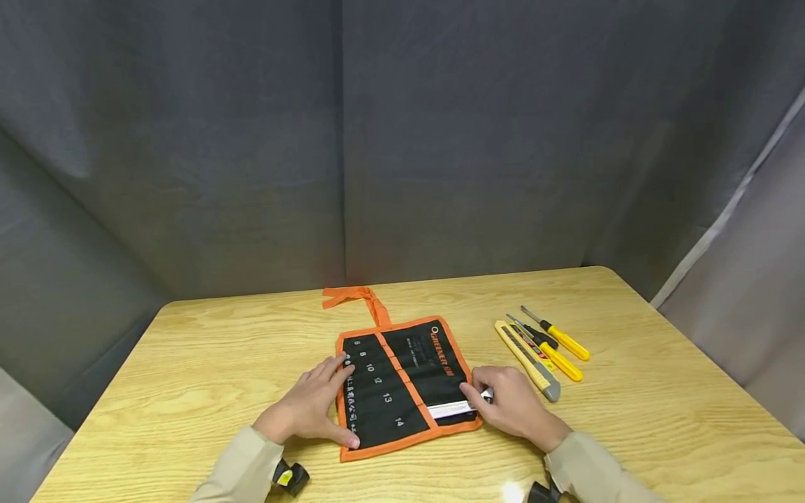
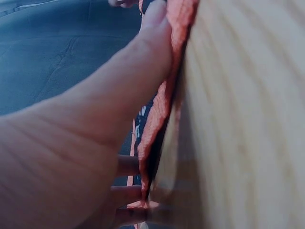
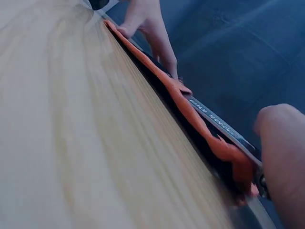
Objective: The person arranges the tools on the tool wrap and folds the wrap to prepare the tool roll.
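Note:
A black tool pouch with orange edging and numbered slots lies unfolded in front of me. My left hand rests on its left edge, fingers spread, with thumb and fingertips on the cloth. At the pouch's right side my right hand holds the end of a flat silver metal tool. Lettering runs along the tool's bar in the right wrist view. The bar's left end disappears under the orange pocket strip near the slot marked 14, and my fingers partly cover its other end.
Right of the pouch lie a yellow and grey utility knife, a yellow-handled screwdriver and another yellow-handled screwdriver. The orange tie strap stretches toward the table's back edge. Dark curtains hang behind the wooden table.

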Available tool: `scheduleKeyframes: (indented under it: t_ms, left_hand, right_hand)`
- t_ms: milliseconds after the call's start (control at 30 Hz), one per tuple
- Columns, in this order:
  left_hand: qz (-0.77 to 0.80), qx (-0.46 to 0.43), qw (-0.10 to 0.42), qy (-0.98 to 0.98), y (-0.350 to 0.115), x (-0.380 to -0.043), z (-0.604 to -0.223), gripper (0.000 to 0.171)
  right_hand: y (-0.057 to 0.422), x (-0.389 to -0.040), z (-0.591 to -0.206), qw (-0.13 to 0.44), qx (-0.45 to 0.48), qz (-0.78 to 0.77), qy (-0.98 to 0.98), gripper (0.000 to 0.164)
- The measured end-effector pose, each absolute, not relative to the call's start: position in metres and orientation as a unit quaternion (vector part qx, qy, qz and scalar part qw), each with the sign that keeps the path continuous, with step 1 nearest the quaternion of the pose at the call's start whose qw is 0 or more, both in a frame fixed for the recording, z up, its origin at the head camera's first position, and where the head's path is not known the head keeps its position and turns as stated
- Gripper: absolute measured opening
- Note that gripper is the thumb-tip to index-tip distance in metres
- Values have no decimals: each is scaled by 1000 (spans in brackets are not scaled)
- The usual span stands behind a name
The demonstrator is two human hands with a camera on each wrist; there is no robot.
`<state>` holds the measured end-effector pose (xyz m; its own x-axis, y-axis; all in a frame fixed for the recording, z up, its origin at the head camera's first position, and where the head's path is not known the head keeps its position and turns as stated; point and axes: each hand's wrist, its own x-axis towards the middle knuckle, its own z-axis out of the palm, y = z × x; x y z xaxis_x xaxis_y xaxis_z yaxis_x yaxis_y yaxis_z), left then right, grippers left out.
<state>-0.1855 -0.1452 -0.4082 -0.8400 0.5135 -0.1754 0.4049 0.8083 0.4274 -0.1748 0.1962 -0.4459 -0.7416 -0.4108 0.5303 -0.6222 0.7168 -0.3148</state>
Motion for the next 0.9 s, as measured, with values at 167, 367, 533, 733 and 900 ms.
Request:
scheduleKeyframes:
  t_ms: [167,367,533,733,900]
  left_hand:
    - [189,245,140,940,-144,-185,-407,117]
    - [186,243,145,941,-144,-186,-407,117]
    - [181,250,146,940,-145,-186,-406,117]
    - [181,248,149,940,-146,-185,-406,117]
    - [191,248,148,938,-147,-185,-408,116]
  right_hand:
    - [183,-174,-446,226,276,254,-899,31]
    - [164,-172,-444,213,273,242,-906,31]
    - [151,-169,-443,178,276,253,-910,20]
    - [137,-168,-441,120,286,252,-917,10]
    - [129,-165,-438,79,267,214,-936,25]
